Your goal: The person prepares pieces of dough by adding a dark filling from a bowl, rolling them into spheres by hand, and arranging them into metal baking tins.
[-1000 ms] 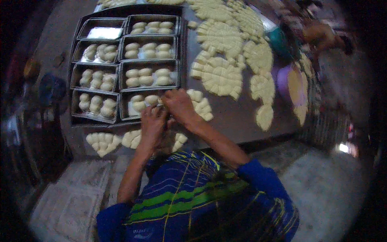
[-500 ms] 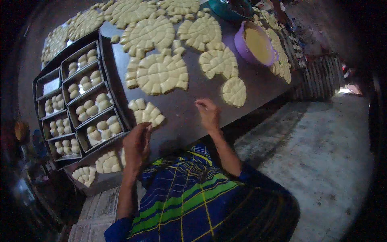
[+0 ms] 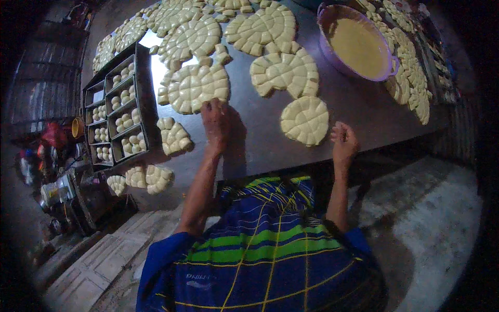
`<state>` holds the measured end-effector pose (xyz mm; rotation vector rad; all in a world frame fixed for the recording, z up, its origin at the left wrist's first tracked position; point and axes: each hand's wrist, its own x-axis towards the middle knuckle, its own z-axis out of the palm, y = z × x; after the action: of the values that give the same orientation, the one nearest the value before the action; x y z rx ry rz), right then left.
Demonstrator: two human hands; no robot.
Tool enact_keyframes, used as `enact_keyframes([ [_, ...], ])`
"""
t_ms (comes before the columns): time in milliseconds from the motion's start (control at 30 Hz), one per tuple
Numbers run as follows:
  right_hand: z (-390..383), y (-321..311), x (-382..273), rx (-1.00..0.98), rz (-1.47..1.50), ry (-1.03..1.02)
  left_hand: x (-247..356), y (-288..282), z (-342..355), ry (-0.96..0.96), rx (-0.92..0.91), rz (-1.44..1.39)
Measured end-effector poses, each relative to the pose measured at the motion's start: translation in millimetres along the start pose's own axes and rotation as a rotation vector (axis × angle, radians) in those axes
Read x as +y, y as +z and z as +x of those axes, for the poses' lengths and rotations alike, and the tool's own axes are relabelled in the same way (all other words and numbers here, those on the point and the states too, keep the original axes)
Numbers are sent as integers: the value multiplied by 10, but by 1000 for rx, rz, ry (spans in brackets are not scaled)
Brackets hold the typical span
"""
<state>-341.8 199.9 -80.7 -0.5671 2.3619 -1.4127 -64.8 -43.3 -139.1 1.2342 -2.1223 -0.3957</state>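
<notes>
My left hand [image 3: 215, 119] reaches to the lower edge of a scored dough round [image 3: 197, 86], fingertips bent against it; whatever they grip is hidden. My right hand [image 3: 344, 139] hovers beside a smaller scored round [image 3: 304, 120], its fingers curled; I cannot make out whether anything is inside. Left of my left hand lie a cluster of dough pieces [image 3: 174, 136] and a dark tray [image 3: 148, 104] of rectangular tins, most with dough balls in them.
More scored dough rounds [image 3: 260, 28] spread over the back of the metal table [image 3: 260, 156]. A purple basin of yellow mixture [image 3: 358, 49] sits at back right, beside further dough [image 3: 408, 86]. Dough pieces [image 3: 158, 179] lie at the front-left edge. Cluttered equipment [image 3: 60, 190] is at left.
Both hands have left the tins and moved right along the table. My left hand is now up at a dough round; my right is farther right. The view has shifted with my head.
</notes>
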Motion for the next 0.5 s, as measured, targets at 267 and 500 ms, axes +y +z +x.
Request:
enact_keyframes([
  [267, 226, -288, -74, -198, 66, -91, 553, -325, -51, -636, -212, -1336],
  [500, -274, 322, -998, -467, 186, -537, 1605, -544, -300, -1061, -269, -2042],
])
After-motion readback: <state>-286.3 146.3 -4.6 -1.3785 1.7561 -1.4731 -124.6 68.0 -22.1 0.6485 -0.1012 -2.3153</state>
